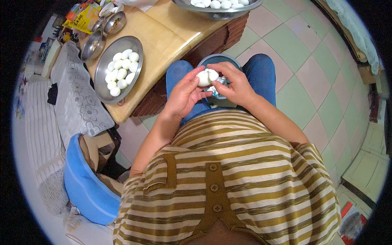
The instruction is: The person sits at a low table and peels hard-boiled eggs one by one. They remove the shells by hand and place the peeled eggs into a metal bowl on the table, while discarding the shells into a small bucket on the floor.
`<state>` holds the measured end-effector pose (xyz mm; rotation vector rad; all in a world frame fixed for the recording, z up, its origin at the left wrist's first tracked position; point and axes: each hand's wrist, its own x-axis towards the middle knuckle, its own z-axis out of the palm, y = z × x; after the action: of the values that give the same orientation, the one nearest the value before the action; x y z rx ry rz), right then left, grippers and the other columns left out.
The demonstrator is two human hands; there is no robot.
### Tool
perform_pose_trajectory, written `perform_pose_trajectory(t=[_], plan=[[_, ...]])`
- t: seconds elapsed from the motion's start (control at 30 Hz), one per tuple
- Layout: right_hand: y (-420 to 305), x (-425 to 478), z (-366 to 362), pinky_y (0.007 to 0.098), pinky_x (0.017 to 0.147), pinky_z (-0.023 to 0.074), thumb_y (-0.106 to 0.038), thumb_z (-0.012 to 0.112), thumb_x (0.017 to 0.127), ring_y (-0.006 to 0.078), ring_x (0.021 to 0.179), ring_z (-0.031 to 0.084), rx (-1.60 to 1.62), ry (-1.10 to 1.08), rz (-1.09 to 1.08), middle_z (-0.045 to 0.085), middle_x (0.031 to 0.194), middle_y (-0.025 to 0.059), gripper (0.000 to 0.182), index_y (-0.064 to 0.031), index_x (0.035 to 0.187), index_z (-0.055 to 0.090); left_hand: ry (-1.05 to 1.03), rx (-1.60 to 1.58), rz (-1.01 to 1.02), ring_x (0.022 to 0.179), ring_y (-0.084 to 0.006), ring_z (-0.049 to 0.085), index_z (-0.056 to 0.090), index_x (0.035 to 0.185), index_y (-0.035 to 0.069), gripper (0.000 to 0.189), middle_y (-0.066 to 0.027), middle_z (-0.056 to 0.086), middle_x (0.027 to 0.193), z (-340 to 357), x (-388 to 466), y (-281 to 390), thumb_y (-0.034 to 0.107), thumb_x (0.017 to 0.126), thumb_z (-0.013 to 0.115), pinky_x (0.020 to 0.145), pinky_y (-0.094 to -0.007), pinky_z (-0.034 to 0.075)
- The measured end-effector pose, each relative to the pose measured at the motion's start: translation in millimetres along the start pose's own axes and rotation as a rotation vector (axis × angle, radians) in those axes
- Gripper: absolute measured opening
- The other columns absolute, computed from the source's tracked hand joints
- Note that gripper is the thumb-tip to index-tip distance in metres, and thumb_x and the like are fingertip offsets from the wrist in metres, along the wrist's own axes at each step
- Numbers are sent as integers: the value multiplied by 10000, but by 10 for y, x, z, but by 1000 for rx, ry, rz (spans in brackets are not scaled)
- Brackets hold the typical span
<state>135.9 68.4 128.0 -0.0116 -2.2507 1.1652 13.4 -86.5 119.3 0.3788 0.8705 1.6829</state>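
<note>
Between my hands is a white egg (203,79) with part of its shell broken and lifting at the right end. My left hand (187,93) grips its left side with thumb and fingers. The thumb and fingers of my right hand (231,80) are at the loose shell. Directly below, between my knees, stands a round bucket (228,58) with white shell pieces (214,89) in it, partly hidden by my hands. On the wooden table to the left, a steel bowl (139,72) holds several smooth white eggs (122,73).
A larger steel basin (214,13) with several white eggs stands at the table's (159,27) far end. Small metal bowls (93,46) and a yellow packet (82,20) sit at the back left. A cloth-covered seat (82,88) and a blue fabric-sided item (85,186) are at left.
</note>
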Motion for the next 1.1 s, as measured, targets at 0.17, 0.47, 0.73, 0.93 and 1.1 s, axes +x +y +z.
perform_pose_trajectory(t=[0.17,0.47,0.73,0.93,1.1], plan=[[7,-13,-1,327,840,473,-86,650,778,237,970,592,105,3,110,599,1047,123,395,-38,1162,568,-32,-222,-56,1156,-272,516,364,1366,57,463,-144,481,1312,12,-2,35,305,978,417,938,-450,470],[269,-44,37,298,820,489,-138,702,790,198,971,603,256,134,376,584,1109,123,471,-61,1224,535,0,-621,-122,916,-223,575,474,1266,120,428,-112,552,1133,-163,43,-63,416,960,430,647,-319,560],[553,-75,-97,433,747,486,-293,669,793,363,857,589,-558,-319,361,603,894,174,276,-20,766,637,120,-672,-109,811,-180,568,559,1144,115,287,-81,583,998,-305,-41,52,291,918,558,523,-248,492],[977,-270,-226,496,889,414,-219,618,772,341,948,571,-904,-579,181,608,965,157,176,-60,834,661,373,-444,174,844,-181,605,561,1114,103,257,-66,621,982,-510,-181,434,270,919,561,553,-270,513],[535,-13,-448,506,1126,118,-460,630,757,271,1255,394,-1129,-1013,228,586,1166,90,423,-118,992,711,666,-236,574,990,-239,583,526,1152,68,289,-112,592,1089,-786,-335,1111,258,935,522,797,-389,516]])
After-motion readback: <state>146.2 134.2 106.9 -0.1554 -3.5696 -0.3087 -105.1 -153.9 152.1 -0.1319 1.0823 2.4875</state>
